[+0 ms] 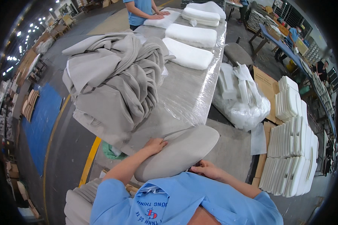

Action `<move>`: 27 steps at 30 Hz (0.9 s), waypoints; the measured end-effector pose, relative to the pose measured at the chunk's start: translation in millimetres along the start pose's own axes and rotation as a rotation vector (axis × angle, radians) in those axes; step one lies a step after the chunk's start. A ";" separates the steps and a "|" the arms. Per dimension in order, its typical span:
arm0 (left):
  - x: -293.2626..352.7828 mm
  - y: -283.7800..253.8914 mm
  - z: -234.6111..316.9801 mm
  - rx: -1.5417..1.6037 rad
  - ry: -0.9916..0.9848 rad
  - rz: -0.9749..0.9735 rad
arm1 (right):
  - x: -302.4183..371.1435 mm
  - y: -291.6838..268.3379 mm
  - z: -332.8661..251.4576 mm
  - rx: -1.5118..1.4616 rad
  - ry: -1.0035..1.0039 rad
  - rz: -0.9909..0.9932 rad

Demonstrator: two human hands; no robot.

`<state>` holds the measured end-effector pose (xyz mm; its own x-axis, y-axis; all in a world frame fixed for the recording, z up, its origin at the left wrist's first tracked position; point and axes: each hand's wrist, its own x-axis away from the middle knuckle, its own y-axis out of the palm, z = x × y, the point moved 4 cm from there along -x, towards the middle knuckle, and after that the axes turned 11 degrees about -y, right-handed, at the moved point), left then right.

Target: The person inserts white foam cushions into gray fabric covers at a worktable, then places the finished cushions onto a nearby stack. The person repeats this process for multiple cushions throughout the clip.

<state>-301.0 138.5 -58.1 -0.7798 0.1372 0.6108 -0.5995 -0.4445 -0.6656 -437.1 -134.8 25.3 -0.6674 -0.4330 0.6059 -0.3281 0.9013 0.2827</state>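
A grey fabric-covered cushion (176, 153), rounded at its ends, is held tilted between my body and the near end of the table. My left hand (155, 146) grips its upper left edge, with the fingers partly hidden behind it. At its lower right edge, my right hand (206, 169) is closed on the rim, thumb and fingers pinching there. On the table's left side, just beyond my left hand, lies a large heap of grey fabric covers (116, 78). White padding pieces (189, 54) rest farther along the table.
The plastic-wrapped table (184, 97) stretches away from me. Opposite, a person in blue (141, 11) presses hands on a white pad. Right of the table stand a plastic bag of white padding (244, 99) and stacked white pads (289, 157). Grey cushions (79, 200) are piled at my left.
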 end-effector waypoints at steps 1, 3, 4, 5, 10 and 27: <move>4.2 0.7 -2.2 -0.082 -0.045 0.067 | 2.2 -4.1 -5.4 0.113 -0.044 -0.082; 6.2 -6.5 -5.1 -0.062 -0.019 0.178 | -7.2 -23.6 -33.3 0.325 -0.091 -0.253; 9.2 -8.9 -10.5 -0.052 -0.019 0.235 | -18.2 -28.2 -53.3 0.429 -0.114 -0.352; 9.3 -12.6 -15.1 0.001 -0.067 0.180 | -34.5 -29.7 -79.0 0.434 -0.226 -0.300; -5.1 -27.6 -10.1 0.053 0.027 0.237 | -175.4 -27.2 -151.9 1.210 -0.742 -0.037; -32.6 -0.3 -35.3 -0.012 -0.023 0.533 | -261.1 -23.1 -81.7 1.257 -0.707 -0.214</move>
<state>-281.7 165.5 -92.9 -0.9727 -0.1249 0.1955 -0.1231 -0.4368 -0.8911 -200.6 -41.8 -78.7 -0.5930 -0.8039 0.0467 -0.5698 0.3780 -0.7297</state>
